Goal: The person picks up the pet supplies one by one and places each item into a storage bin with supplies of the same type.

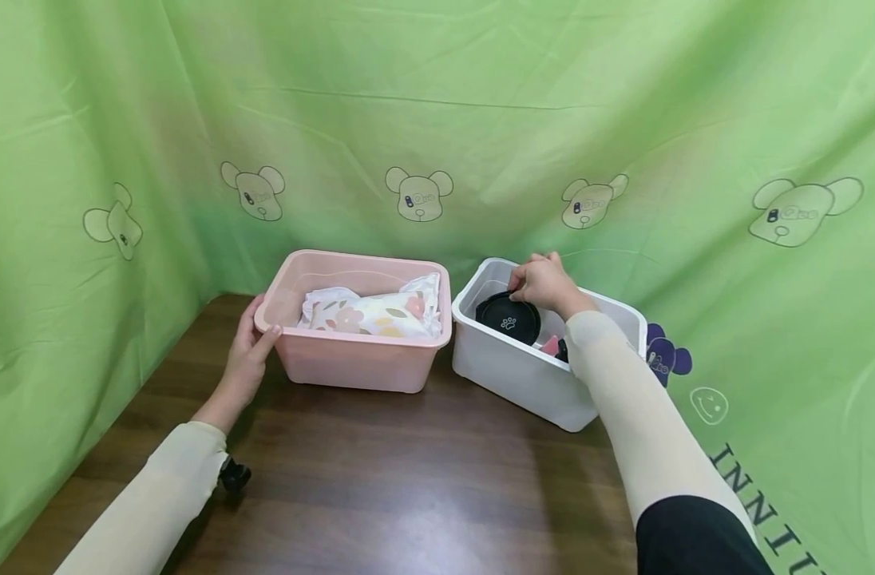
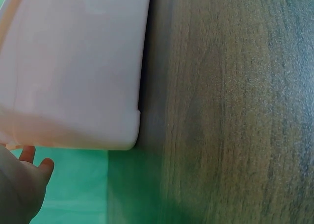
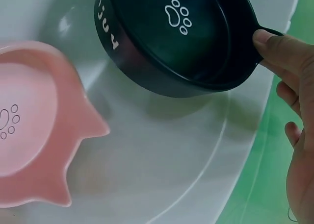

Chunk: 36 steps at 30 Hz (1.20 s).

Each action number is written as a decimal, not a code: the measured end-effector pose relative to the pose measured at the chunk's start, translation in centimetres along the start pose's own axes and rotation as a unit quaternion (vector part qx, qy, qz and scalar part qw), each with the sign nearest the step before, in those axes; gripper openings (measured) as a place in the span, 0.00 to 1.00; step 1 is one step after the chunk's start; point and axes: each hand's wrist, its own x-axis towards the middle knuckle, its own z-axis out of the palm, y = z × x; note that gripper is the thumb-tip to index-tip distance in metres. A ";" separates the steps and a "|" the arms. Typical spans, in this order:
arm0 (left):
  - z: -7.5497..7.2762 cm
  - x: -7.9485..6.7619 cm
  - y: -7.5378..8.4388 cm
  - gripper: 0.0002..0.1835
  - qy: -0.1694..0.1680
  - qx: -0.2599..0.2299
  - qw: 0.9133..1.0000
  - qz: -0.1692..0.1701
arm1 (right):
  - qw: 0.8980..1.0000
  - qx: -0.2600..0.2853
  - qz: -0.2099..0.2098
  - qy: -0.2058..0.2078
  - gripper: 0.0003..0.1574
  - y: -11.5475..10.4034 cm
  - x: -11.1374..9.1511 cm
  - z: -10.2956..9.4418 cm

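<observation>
My right hand [image 1: 547,285] pinches the edge of a black pet bowl [image 1: 508,318] between thumb and fingers. In the right wrist view the bowl [image 3: 171,42] is tilted inside the white bin [image 1: 524,383], a white paw print on its bottom. Below it in that bin lies a pink pet bowl [image 3: 73,111] with pointed ears, mostly hidden in the head view. My left hand [image 1: 245,355] holds the front left corner of the pink bin [image 1: 354,363], thumb at the rim. In this bin lies a white, flower-patterned pillow-like bundle [image 1: 373,314].
Both bins stand side by side on a dark wooden table [image 1: 380,479], close to a green curtain [image 1: 481,120] with bear-head prints. A small dark object [image 1: 563,350] shows in the white bin beside my right sleeve. A black device [image 1: 234,475] sits at my left wrist.
</observation>
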 end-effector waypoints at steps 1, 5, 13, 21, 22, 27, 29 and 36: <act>0.0 0.0 0.0 0.36 0.000 0.002 1.000 -0.001 | 1.000 -0.004 -0.001 -0.003 0.07 0.1 0.0 0.2; -0.1 0.2 -0.1 0.36 -0.001 0.006 1.000 -0.001 | 1.000 -0.021 0.000 -0.015 0.08 0.1 0.0 0.8; 0.0 0.3 -0.1 0.36 -0.002 -0.002 1.000 0.004 | 0.999 -0.040 0.002 -0.018 0.06 -0.1 -0.1 1.0; -0.1 0.2 -0.1 0.36 -0.005 -0.004 1.000 0.003 | 0.998 -0.061 0.027 -0.021 0.06 -0.2 -0.5 1.1; -0.1 0.2 -0.1 0.36 -0.004 -0.005 1.000 0.004 | 0.997 -0.064 0.032 -0.022 0.06 -0.2 -0.5 1.1; -0.2 0.1 0.1 0.36 -0.003 -0.002 1.000 0.006 | 0.995 -0.079 0.051 -0.034 0.06 -0.2 -0.5 1.1; -0.2 0.1 0.1 0.36 -0.002 -0.001 1.000 0.006 | 0.994 -0.088 0.052 -0.042 0.05 -0.2 -0.5 1.1; -0.1 0.0 0.0 0.36 -0.005 -0.003 1.000 0.002 | 0.992 -0.104 0.042 -0.065 0.09 -0.3 -0.9 0.9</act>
